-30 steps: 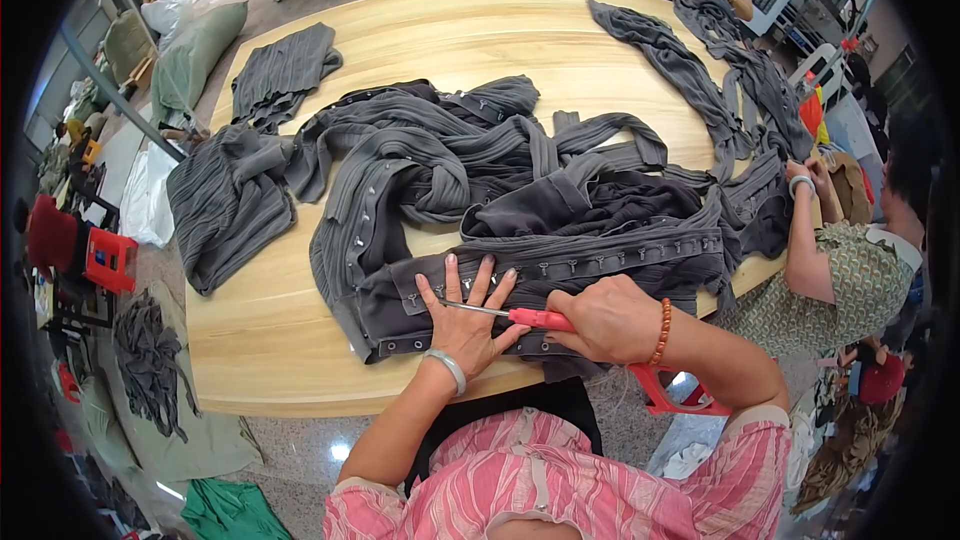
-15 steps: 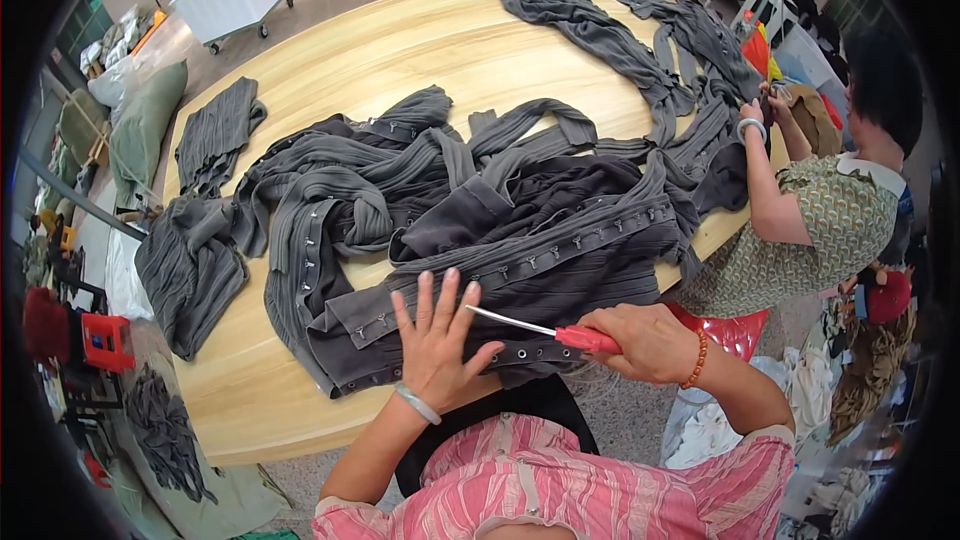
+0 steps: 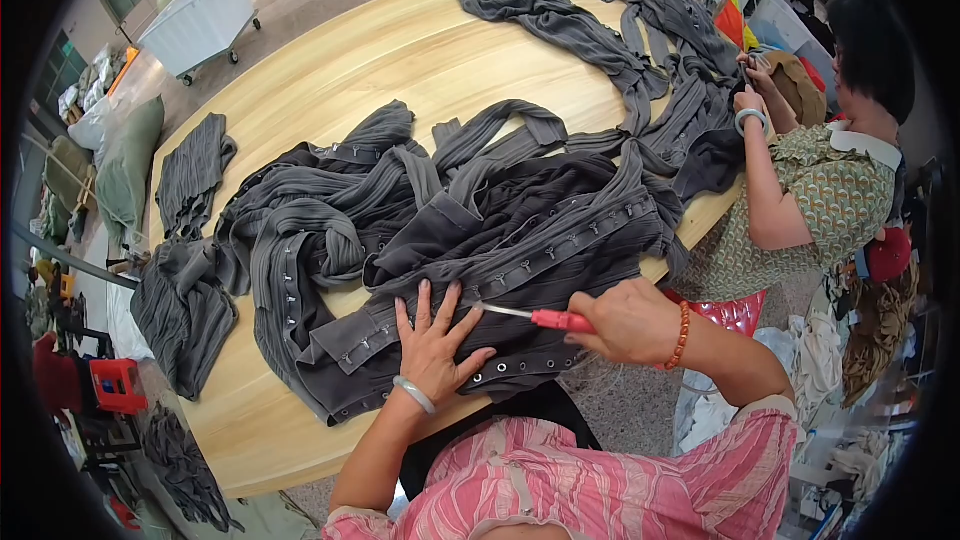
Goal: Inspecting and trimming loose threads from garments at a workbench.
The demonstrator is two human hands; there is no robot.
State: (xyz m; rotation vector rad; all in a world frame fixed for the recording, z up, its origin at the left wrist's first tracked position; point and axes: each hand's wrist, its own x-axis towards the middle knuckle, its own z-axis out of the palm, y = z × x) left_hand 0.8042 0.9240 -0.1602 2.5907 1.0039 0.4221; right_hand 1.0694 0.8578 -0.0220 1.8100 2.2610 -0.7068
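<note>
the left hand (image 3: pixel 432 355) is spread flat, fingers apart, on the dark grey ribbed garment (image 3: pixel 590 275) at the table's near edge. the right hand (image 3: pixel 630 323) is closed around a red-handled tool (image 3: pixel 560 321), its slim metal shaft pointing at the left fingers; whether the tip touches cloth, i cannot tell. bright metal hooks are already set along the hook band (image 3: pixel 525 265), and round eyelets line the near edge; the two rows lie apart, unfastened. how much of the band has been worked on is unclear, and the heap of grey garments (image 3: pixel 335 185) beyond lies twisted, not laid flat. the knit is soft and finely ridged; the bands are smoother and flatter. the pale wood-grain table (image 3: pixel 400 65) curves away. at right a co-worker (image 3: pixel 815 200) handles similar cloth; farther off stands a white wheeled bin (image 3: pixel 200 20).
</note>
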